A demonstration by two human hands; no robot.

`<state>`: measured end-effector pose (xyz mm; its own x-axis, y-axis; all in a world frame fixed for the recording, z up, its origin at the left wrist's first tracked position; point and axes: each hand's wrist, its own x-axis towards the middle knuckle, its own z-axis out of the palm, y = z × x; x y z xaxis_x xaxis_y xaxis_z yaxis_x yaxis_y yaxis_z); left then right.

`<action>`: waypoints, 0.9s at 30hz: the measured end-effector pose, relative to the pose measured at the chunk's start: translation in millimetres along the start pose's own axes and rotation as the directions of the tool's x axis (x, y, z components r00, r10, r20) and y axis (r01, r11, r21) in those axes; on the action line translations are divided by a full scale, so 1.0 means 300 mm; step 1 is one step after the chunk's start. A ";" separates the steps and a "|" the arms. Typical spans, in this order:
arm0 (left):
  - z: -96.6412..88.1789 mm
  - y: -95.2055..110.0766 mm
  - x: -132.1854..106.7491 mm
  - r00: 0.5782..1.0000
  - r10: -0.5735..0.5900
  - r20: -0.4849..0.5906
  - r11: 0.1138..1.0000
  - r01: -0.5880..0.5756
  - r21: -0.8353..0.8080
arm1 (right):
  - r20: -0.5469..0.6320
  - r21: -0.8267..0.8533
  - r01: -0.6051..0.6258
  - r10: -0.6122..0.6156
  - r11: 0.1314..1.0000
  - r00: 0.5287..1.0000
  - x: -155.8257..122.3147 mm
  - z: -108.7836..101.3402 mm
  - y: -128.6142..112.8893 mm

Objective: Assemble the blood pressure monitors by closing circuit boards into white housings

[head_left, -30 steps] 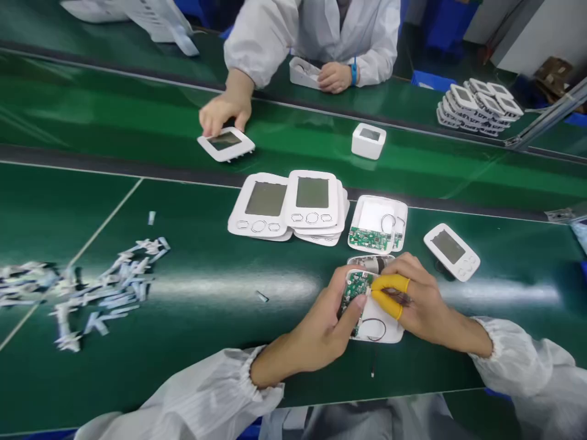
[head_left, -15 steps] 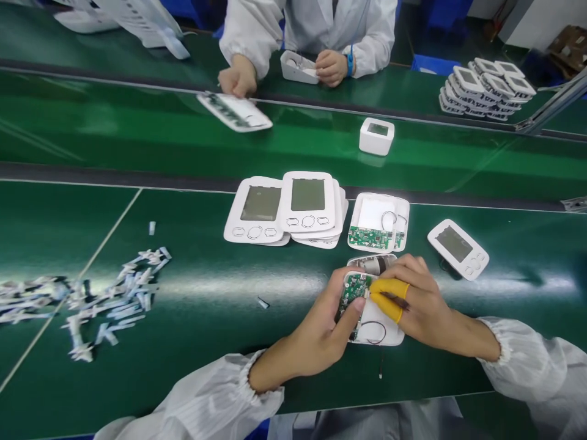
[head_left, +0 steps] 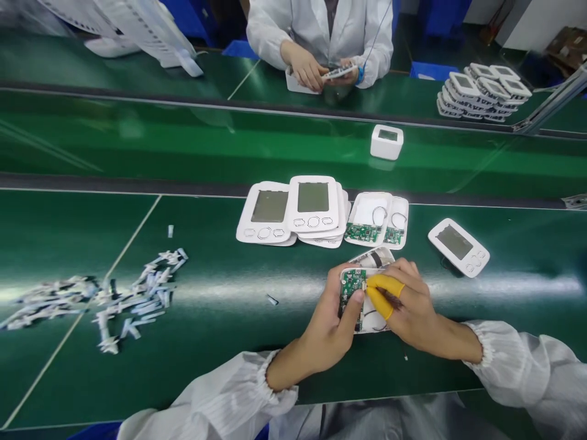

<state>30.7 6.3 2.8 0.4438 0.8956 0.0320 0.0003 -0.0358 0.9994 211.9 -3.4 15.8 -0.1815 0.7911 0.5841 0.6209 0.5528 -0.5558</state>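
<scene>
My left hand point(head_left: 331, 321) grips a white plastic panel point(head_left: 372, 324) with a green circuit board point(head_left: 352, 282) fixed in it, thumb lying on the board. Two fingers of my right hand point(head_left: 415, 308) wear yellow finger cots. Their tips are pinched at a small white connector point(head_left: 364, 285) on the board's right edge; the exact grip is too small to see. Beyond the panel lies an open white housing point(head_left: 373, 258) with a motor-like cylinder inside, partly hidden by my hands. A thin wire with a small plug point(head_left: 405, 355) hangs below my right hand.
White panels with grey screens point(head_left: 312, 198) are piled ahead, beside two open panels with boards point(head_left: 367, 211). One screen unit point(head_left: 458, 247) lies right. Small white-blue pieces point(head_left: 137, 299) are scattered left. A boxy white device point(head_left: 386, 142) stands on the green centre strip; a co-worker point(head_left: 316, 36) sits opposite.
My hands and the panel have shifted slightly, with the right fingertips still at the connector. The co-worker has brought a panel from the centre strip back to their own hands.
</scene>
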 end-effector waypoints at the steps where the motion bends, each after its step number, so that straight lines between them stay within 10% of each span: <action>1: -0.016 0.003 0.002 1.000 -0.006 0.028 1.000 0.006 0.011 | 0.018 0.003 0.021 -0.021 1.000 1.000 0.012 -0.006 0.008; 7: -0.094 0.016 0.009 0.976 -0.108 0.189 0.993 0.098 0.062 | 0.122 -0.028 0.093 -0.089 0.995 0.989 0.037 -0.025 0.019; 14: -0.022 -0.043 -0.006 0.991 -0.123 -0.055 0.992 0.124 0.010 | -0.064 -0.040 -0.039 0.037 0.998 0.997 -0.024 0.043 -0.017; 27: -0.036 -0.043 0.012 0.999 -0.040 0.002 0.999 0.040 0.016 | -0.025 -0.016 0.091 -0.091 0.996 0.996 -0.069 -0.055 0.056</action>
<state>22.4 14.9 -9.7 0.4448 0.8956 -0.0085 0.0324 -0.0066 0.9995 238.7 -14.9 4.2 -0.2180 0.7307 0.6469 0.6143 0.6179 -0.4908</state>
